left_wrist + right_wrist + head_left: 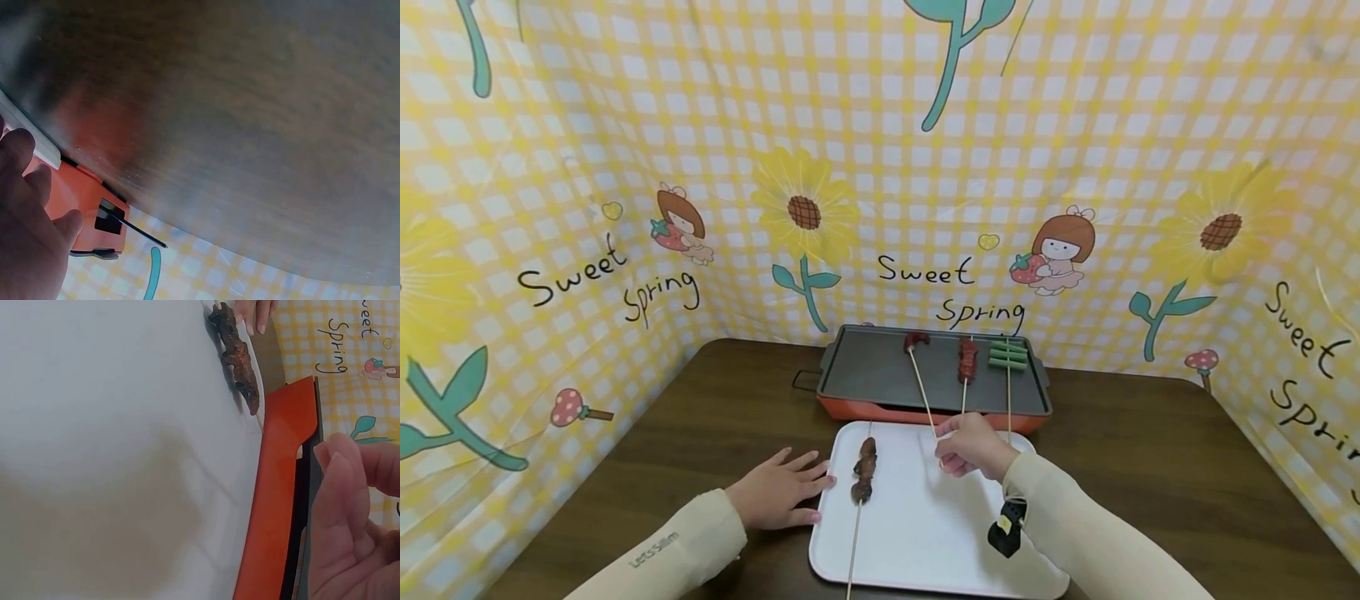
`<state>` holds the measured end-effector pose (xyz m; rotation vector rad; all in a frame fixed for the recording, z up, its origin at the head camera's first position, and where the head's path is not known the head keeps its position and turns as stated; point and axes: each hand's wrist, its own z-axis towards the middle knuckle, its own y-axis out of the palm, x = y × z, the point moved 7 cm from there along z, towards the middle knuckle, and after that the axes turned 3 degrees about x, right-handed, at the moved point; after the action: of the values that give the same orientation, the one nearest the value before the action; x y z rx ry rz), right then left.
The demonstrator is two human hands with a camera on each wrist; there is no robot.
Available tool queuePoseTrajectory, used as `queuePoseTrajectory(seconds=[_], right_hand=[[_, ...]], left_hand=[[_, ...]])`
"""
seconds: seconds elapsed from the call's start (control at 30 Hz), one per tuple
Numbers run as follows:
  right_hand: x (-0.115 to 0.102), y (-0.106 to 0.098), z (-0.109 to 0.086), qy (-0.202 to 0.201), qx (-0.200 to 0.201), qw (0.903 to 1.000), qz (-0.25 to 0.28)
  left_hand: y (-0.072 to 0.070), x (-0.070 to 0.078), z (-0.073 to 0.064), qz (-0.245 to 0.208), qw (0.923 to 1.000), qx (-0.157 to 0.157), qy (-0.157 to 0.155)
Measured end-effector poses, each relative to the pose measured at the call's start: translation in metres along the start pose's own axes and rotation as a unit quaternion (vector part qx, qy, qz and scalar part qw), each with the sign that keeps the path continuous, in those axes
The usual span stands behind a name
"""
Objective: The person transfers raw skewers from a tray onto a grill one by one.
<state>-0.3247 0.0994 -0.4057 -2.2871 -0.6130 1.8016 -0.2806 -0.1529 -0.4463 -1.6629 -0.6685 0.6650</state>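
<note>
My right hand [973, 446], above the far part of a white tray [925, 533], pinches the stick end of a skewer [922, 390]. The dark red, curled piece at its far end lies over the plate of an electric griddle [872, 379]. In the right wrist view the fingertips [337, 462] are close together, and the stick cannot be seen between them. My left hand [778, 490] lies on the table with fingers spread, fingertips at the tray's left edge. On the tray's left side lies a skewer of browned meat [864, 475].
Two more skewers are on the griddle: red meat chunks [967, 362] and green vegetable pieces [1008, 356]. Their sticks point toward the tray. A wire handle [805, 381] juts from the griddle's left side. Yellow checked cloth [865, 125] hangs around the brown table [1157, 467].
</note>
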Motion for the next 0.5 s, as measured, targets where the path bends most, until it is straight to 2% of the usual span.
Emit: queuePoseTrajectory(seconds=[0.5], right_hand=[[0.0043, -0.0047, -0.0012, -0.012, 0.034, 0.9994, 0.001]], left_hand=[[-0.0025, 0.0018, -0.0013, -0.014, 0.9999, 0.006, 0.003]])
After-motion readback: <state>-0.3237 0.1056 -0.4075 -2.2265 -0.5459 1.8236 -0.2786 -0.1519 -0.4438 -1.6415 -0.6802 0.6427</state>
